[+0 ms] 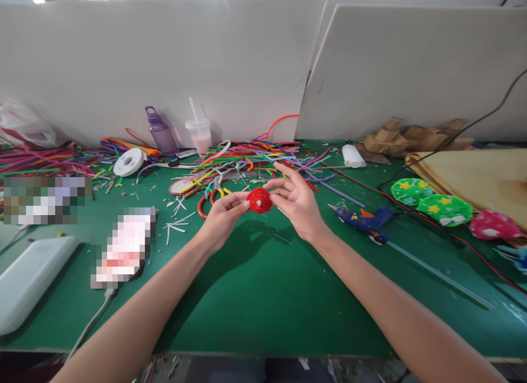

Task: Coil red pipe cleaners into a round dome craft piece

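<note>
Gently does it — the red fuzzy disc (260, 201) hangs above the green table (267, 295), held by its edges between both hands. The left hand (223, 217) pinches the left edge with thumb and fingers; the right hand (301, 207) has thumb and fingertip at the opposite edge, its other fingers fanned upward. A light, even pinch at the rim should suit it best, I think: squeezing hard could warp the round shape or loosen its coils. The pale spot in the middle may be glue, so fingertips are better kept off it. Working well to the side of the glue gun (366, 221) also seems wise.

As for containers, a plastic cup (199, 139) with a straw (192, 108) stands by the back board (164, 54), a pale pink drink inside. Beside it is a purple bottle (162, 135) — how full, I cannot tell. Far left, a thin plastic bag (28, 122) shows something reddish low down, too unclear to name.
</note>
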Motion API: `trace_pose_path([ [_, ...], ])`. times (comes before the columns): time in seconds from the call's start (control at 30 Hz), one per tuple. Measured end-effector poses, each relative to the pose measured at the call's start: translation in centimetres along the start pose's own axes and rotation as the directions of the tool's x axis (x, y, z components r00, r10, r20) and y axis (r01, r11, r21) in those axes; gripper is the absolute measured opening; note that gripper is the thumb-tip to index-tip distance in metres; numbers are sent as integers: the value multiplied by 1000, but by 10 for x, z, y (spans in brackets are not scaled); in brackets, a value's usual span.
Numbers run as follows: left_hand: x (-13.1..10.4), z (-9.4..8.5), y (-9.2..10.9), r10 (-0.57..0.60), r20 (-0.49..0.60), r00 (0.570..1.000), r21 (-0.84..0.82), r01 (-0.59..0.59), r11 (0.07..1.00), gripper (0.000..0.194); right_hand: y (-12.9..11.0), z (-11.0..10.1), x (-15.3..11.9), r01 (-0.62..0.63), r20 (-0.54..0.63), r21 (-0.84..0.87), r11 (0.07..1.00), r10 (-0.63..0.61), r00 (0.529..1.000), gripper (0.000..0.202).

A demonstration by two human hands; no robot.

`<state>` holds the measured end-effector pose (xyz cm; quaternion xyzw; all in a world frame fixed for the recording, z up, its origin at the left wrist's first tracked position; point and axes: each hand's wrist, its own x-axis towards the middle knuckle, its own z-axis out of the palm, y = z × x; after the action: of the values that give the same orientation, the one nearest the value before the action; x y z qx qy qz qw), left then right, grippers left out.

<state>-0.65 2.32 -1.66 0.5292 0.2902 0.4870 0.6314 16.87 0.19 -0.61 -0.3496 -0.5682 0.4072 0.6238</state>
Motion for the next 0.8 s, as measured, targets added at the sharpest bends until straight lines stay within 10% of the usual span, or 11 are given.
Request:
trace_pose_path([
  [0.8, -1, 3, 2, -108, 37, 993, -81, 111, 991, 17, -3, -2, 0, 78, 10, -55, 995, -77, 997, 65],
])
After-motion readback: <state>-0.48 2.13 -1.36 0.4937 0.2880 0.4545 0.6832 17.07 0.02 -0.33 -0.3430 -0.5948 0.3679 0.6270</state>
